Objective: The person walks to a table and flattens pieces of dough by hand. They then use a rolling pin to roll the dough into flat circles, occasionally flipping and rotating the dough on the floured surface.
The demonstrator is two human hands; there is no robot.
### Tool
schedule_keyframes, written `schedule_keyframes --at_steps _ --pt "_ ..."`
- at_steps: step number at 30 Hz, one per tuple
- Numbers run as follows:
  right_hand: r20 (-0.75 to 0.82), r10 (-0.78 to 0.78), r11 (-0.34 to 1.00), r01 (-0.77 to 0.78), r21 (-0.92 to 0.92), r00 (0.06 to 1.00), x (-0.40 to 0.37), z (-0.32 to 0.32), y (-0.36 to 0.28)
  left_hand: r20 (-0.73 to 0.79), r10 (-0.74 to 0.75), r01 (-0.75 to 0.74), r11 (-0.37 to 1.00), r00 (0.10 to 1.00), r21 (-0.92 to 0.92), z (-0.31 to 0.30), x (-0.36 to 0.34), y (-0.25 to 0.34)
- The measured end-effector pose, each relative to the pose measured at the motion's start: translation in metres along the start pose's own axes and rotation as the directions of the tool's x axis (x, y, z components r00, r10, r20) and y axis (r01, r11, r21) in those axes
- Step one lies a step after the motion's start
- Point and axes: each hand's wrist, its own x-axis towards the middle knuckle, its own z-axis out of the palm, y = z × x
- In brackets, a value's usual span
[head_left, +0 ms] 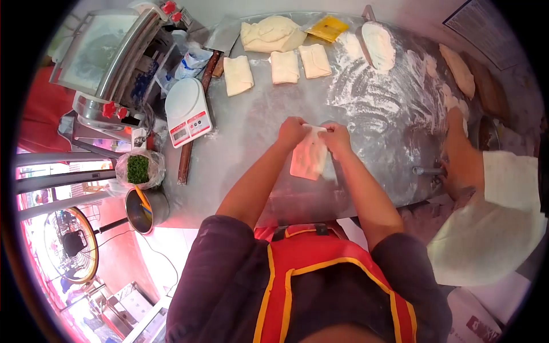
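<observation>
A flat, pale dough piece is held by its far edge over the metal table. My left hand pinches its far left corner. At the far right corner, my right hand grips the same edge. The near end of the piece hangs or lies toward me; whether it touches the table I cannot tell. Beyond my hands, three folded dough pieces lie in a row: one on the left, one in the middle and one on the right. A larger dough lump sits behind them.
On the left are a white scale, a dark rod, chopped greens and a metal pot. A yellow packet and a floured oval lie at the back. A co-worker's arm reaches in at the right.
</observation>
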Motion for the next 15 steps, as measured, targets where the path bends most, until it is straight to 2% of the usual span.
schedule_keyframes --at_steps 1,2,3,6,9,12,13,15 --pt "-0.061 -0.245 0.956 0.231 -0.183 0.968 -0.004 0.000 0.006 -0.068 0.190 -0.181 0.977 0.979 0.114 -0.004 -0.008 -0.002" --pt "-0.072 -0.477 0.829 0.422 -0.368 0.876 -0.016 0.000 0.018 -0.111 0.374 -0.341 0.910 0.921 0.235 -0.004 -0.023 -0.009" --pt "-0.036 -0.680 0.632 0.560 -0.536 0.732 -0.029 0.001 0.028 -0.127 0.548 -0.476 0.802 0.827 0.360 -0.001 -0.038 -0.015" --pt "0.016 -0.806 0.467 0.653 -0.597 0.591 -0.073 0.014 0.038 -0.152 0.754 -0.610 0.616 0.639 0.499 0.031 -0.071 -0.056" --pt "0.134 -0.815 0.357 0.672 -0.649 0.563 -0.078 0.017 0.047 -0.044 0.787 -0.546 0.465 0.615 0.697 0.048 -0.081 -0.072" --pt "0.110 -0.824 0.353 0.654 -0.669 0.556 -0.074 0.021 0.046 -0.033 0.783 -0.536 0.455 0.621 0.711 0.050 -0.076 -0.067" --pt "0.148 -0.806 0.328 0.641 -0.694 0.573 -0.074 0.020 0.042 -0.039 0.791 -0.527 0.443 0.611 0.725 0.048 -0.076 -0.065" --pt "0.214 -0.773 0.270 0.615 -0.741 0.597 -0.070 0.011 0.025 -0.004 0.760 -0.546 0.471 0.650 0.693 0.041 -0.080 -0.060"
